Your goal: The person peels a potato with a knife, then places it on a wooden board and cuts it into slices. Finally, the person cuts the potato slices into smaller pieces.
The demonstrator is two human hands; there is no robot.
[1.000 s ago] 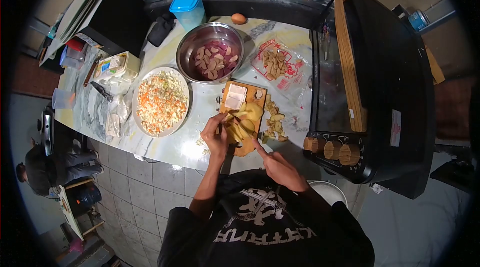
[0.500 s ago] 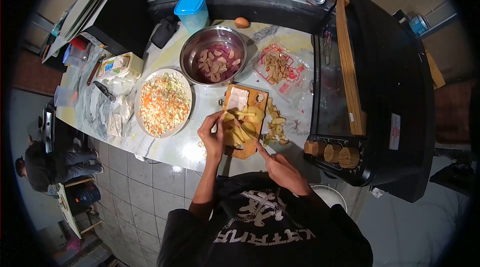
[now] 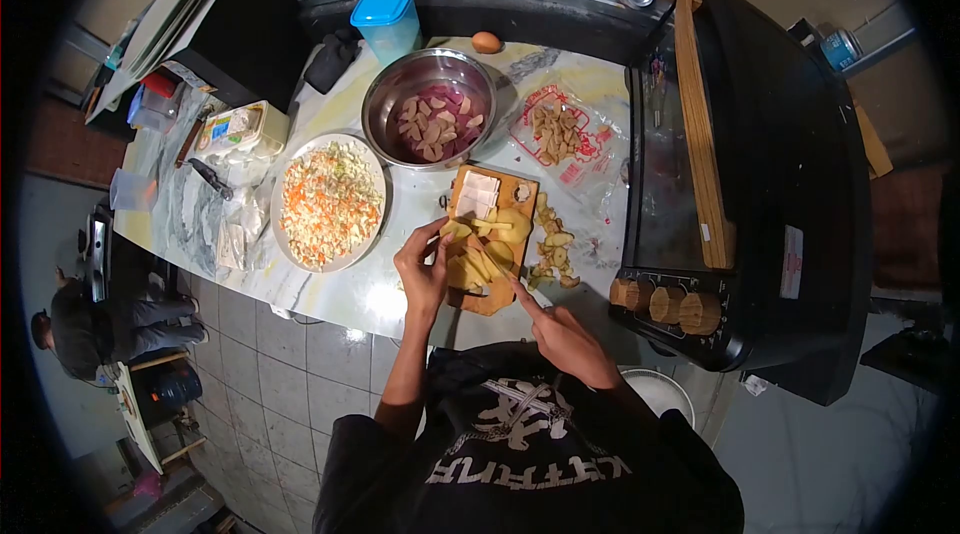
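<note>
A wooden cutting board [image 3: 487,305] lies on the marble table, bearing yellow potato pieces [image 3: 513,225] and pale pink slices [image 3: 477,194] at its far end. Over the board's left edge, my left hand [image 3: 424,264] is closed on a yellow potato piece [image 3: 456,231]. My right hand [image 3: 560,336], near the board's right front edge, is wrapped round a knife whose blade points over the potato; its handle is mostly hidden in the hand. Peelings [image 3: 553,246] lie beside the board on the right.
A plate of chopped vegetables [image 3: 330,202] stands left, a metal bowl [image 3: 428,108] behind the board. Pieces lie on a plastic bag [image 3: 561,133] back right. A black oven [image 3: 780,184] stands right. Another person [image 3: 80,329] is far left.
The view has shifted very slightly. Both hands remain in nearly the same place at the board.
</note>
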